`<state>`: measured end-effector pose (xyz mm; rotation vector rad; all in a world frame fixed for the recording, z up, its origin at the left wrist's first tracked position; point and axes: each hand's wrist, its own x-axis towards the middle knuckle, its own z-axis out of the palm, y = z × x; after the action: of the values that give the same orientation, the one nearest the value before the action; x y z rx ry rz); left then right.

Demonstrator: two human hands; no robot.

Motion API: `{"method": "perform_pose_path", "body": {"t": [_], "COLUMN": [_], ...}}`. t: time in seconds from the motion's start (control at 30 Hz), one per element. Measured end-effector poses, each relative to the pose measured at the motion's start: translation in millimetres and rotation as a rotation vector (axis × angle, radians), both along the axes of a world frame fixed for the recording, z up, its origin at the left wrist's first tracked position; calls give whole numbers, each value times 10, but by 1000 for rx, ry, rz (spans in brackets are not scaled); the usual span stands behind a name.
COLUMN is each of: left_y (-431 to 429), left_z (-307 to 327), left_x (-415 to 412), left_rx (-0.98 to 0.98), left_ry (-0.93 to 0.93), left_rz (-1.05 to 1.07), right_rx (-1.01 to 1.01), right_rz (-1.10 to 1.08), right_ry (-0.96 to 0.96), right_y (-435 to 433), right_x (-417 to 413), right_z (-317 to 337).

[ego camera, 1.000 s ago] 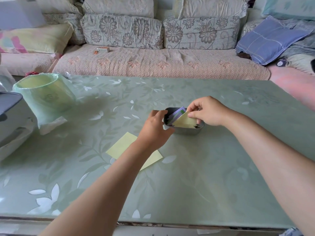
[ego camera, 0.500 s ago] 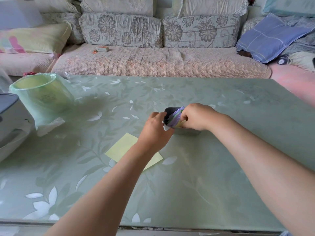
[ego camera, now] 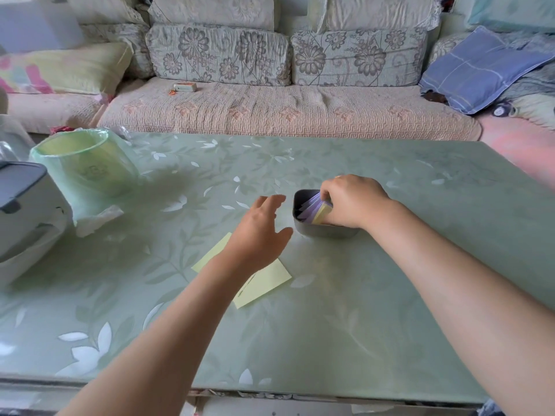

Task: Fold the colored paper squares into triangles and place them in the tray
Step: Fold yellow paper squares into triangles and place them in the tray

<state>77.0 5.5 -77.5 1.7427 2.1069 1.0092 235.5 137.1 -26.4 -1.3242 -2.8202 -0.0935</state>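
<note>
A small dark grey tray (ego camera: 326, 231) stands in the middle of the table. Folded purple triangles (ego camera: 310, 207) and a folded yellow triangle (ego camera: 322, 214) stand on edge inside it. My right hand (ego camera: 353, 202) reaches into the tray from the right, fingers pressed on the yellow triangle. My left hand (ego camera: 259, 232) hovers just left of the tray, fingers spread, holding nothing. Flat yellow paper squares (ego camera: 264, 282) lie on the table under my left wrist, partly hidden by it.
A green bin with a plastic liner (ego camera: 85, 166) stands at the table's left, beside a grey-and-white appliance (ego camera: 21, 211) at the left edge. A sofa with floral cushions (ego camera: 285, 109) runs behind the table. The table (ego camera: 390, 325) is covered in green floral film.
My left hand let go of the tray's left rim and drew back, opening its fingers. My right hand pushed the yellow triangle down into the tray among the purple ones.
</note>
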Motion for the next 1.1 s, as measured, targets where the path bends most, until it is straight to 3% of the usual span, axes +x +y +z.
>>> {"method": "perform_pose_path", "body": {"t": [0.07,0.17,0.33,0.47,0.73,0.9,1.1], "left_y": [-164,-457,-843,-970,-952,-885,-899], "left_z": [50,72,-5,-92,-154,-109,-61], "left_x": [-129,-324,-526,-587,-704,-690,-473], "left_rx": [-54,-290,-552,-455,-245,-111,-81], "left_ry": [117,316,333,293,244,211,146], "left_rz": [-3,19,42,37,64,53,-112], "right_rx": [-1,-17,-246,-348,-305,-166,46], "right_rz": [9,75,296,352,344,379,394], "right_ry": [16,125,271,178,199,323,456], "right_y": [-86,-304,-873,-1113,-1194,-1104,-1026], "right_x": [-1,-81,-317,-438,-468,-441,-271], "right_z": [57,115,28,-229,-449,-474,-481]}}
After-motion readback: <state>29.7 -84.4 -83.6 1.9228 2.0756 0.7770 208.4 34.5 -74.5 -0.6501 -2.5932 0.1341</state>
